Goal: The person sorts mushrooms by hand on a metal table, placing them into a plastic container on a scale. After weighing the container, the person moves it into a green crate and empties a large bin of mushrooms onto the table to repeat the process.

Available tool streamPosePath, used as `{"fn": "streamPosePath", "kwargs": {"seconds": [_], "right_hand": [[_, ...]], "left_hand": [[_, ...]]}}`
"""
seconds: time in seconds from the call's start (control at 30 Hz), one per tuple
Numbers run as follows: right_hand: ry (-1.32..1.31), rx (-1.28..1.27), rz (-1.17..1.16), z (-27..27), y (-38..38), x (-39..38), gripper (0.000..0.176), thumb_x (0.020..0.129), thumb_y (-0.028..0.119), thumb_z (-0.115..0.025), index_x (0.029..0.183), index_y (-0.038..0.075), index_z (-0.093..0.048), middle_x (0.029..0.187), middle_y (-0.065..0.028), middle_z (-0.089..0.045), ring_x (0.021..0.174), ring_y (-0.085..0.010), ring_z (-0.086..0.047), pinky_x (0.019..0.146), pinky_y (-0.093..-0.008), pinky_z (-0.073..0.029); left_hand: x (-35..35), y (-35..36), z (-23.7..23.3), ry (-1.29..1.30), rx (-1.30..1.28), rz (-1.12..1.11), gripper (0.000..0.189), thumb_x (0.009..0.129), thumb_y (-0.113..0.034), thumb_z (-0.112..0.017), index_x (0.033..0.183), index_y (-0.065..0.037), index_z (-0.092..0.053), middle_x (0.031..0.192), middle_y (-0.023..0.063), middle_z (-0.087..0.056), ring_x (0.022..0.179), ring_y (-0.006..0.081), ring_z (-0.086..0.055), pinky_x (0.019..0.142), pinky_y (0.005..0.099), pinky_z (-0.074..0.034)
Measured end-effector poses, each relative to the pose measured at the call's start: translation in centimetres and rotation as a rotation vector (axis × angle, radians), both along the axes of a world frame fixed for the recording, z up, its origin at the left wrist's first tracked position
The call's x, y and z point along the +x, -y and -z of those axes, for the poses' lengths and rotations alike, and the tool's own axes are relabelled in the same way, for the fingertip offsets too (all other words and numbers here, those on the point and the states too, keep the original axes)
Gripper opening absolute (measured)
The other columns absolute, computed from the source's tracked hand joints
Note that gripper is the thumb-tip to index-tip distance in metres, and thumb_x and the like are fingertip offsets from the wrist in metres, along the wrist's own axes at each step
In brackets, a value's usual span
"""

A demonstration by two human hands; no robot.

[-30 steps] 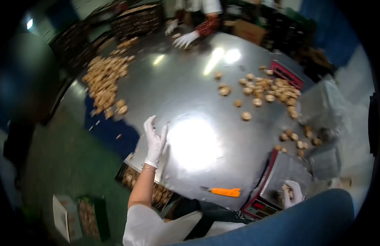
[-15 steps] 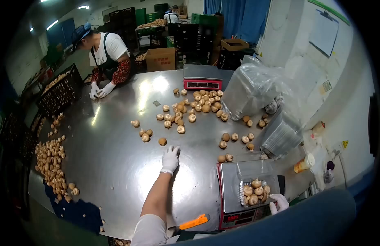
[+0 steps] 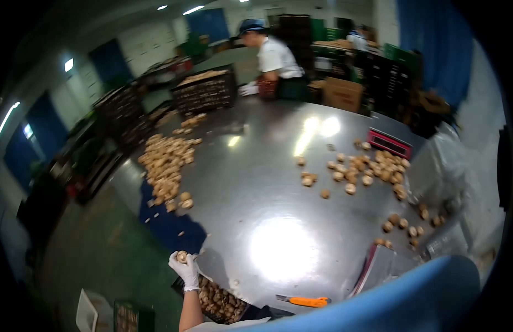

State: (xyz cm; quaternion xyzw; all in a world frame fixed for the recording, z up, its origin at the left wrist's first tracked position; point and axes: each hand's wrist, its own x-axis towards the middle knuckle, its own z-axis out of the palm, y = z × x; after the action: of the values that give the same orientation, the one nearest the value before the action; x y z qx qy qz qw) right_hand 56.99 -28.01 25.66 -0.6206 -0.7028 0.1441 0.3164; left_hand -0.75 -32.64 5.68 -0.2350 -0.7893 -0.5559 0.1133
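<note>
My left hand (image 3: 185,271), in a white glove, is closed around a brown mushroom (image 3: 181,256) past the near left edge of the steel table. Below that hand, a dark crate (image 3: 220,301) of mushrooms sits against the table's edge. An orange utility knife (image 3: 307,301) lies on the near part of the table. My right hand is out of view.
A mushroom pile (image 3: 166,166) lies at the table's left beside a dark blue cloth (image 3: 173,227). More mushrooms (image 3: 386,166) are scattered at right, near a red scale (image 3: 389,143) and plastic bags (image 3: 439,163). Across the table, a person (image 3: 276,61) stands beside a full crate (image 3: 205,91).
The view has swung left. My left hand has moved from the table's middle to its near left edge and now holds a mushroom. My right hand and the filled tray have left view.
</note>
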Motion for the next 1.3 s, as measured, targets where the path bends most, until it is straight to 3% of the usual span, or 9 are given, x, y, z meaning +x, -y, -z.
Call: {"fn": "streamPosePath", "kwargs": {"seconds": [0.07,0.2,0.23,0.37,0.47,0.53,0.87,0.93,1.3], "right_hand": [[0.493,0.506,-0.33,0.4,-1.9,0.3,0.025,0.083,0.004,-0.058,0.108,0.004,-0.061,0.103,-0.0143,-0.062,0.091,-0.0293,-0.061,0.082,-0.0359,-0.048],[0.383,0.537,-0.375,0.1,-2.2,-0.9,0.023,0.086,0.007,-0.058,0.109,0.006,-0.061,0.103,-0.0129,-0.061,0.088,-0.0231,-0.061,0.077,-0.0315,-0.05],[-0.056,-0.037,-0.068,-0.5,-0.9,-2.2,0.023,0.088,0.008,-0.057,0.11,0.007,-0.061,0.103,-0.0121,-0.061,0.087,-0.02,-0.061,0.074,-0.0291,-0.05],[-0.06,-0.073,-0.035,-1.0,-0.9,-2.1,0.023,0.087,0.007,-0.057,0.11,0.006,-0.061,0.103,-0.0124,-0.061,0.09,-0.0223,-0.061,0.078,-0.0313,-0.049],[0.494,0.639,-0.425,-1.2,-1.1,-0.9,0.024,0.086,0.005,-0.058,0.109,0.006,-0.061,0.103,-0.0126,-0.061,0.094,-0.0244,-0.06,0.081,-0.0333,-0.048],[-0.018,-0.015,-0.073,-1.3,1.1,-1.3,0.024,0.084,0.003,-0.057,0.108,0.005,-0.061,0.104,-0.0127,-0.061,0.098,-0.0269,-0.058,0.085,-0.0354,-0.046],[0.267,0.21,-0.068,0.3,3.5,-0.6,0.026,0.082,0.005,-0.06,0.108,0.004,-0.061,0.101,-0.0117,-0.064,0.099,-0.0285,-0.057,0.085,-0.0363,-0.045],[-0.206,-0.206,-0.022,4.9,3.2,-1.5,0.025,0.082,0.009,-0.063,0.107,0.005,-0.062,0.104,-0.016,-0.061,0.099,-0.0301,-0.055,0.087,-0.0366,-0.043],[-0.357,-0.277,-0.454,15.6,-4.5,-14.0,0.024,0.078,0.004,-0.059,0.101,0.001,-0.061,0.098,-0.0151,-0.061,0.094,-0.0256,-0.057,0.085,-0.0356,-0.044]], "left_hand": [[-0.8,3.2,0.7,-0.012,-0.15,-0.124,0.054,0.07,-0.015,-0.071,0.115,0.0,-0.044,0.107,0.0181,-0.04,0.098,0.0321,-0.045,0.088,0.0396,-0.039],[0.9,5.6,1.9,-0.003,-0.532,-0.237,0.078,0.069,-0.027,-0.072,0.132,-0.002,-0.034,0.126,0.0268,-0.033,0.11,0.0428,-0.04,0.094,0.0482,-0.036],[1.6,5.1,1.9,-0.059,-0.507,-0.201,0.076,0.069,-0.025,-0.071,0.132,-0.002,-0.035,0.127,0.0273,-0.032,0.111,0.0432,-0.04,0.095,0.0482,-0.036],[3.9,1.6,0.7,-0.288,-0.415,0.087,0.07,0.069,-0.02,-0.07,0.129,0.0,-0.039,0.125,0.0282,-0.037,0.115,0.044,-0.038,0.098,0.0482,-0.034],[5.4,-1.4,1.1,-0.31,-0.417,0.293,0.069,0.07,-0.021,-0.07,0.129,0.0,-0.039,0.124,0.0276,-0.038,0.115,0.0438,-0.038,0.098,0.0483,-0.034],[6.0,-3.1,1.7,-0.306,-0.423,0.419,0.069,0.072,-0.022,-0.07,0.129,0.0,-0.039,0.124,0.0272,-0.039,0.115,0.0437,-0.038,0.098,0.0484,-0.034],[8.8,-5.2,4.3,-0.353,-0.688,0.429,0.053,0.08,-0.036,-0.059,0.122,-0.004,-0.05,0.126,0.022,-0.043,0.122,0.0401,-0.034,0.104,0.05,-0.022],[8.7,-5.2,4.6,-0.352,-0.643,0.404,0.052,0.08,-0.035,-0.059,0.121,-0.004,-0.051,0.123,0.0205,-0.046,0.122,0.0389,-0.034,0.104,0.0492,-0.023],[8.3,-5.1,4.9,-0.306,-0.535,0.446,0.054,0.078,-0.036,-0.062,0.119,-0.002,-0.049,0.119,0.0206,-0.046,0.116,0.0396,-0.037,0.101,0.0495,-0.027]]}}
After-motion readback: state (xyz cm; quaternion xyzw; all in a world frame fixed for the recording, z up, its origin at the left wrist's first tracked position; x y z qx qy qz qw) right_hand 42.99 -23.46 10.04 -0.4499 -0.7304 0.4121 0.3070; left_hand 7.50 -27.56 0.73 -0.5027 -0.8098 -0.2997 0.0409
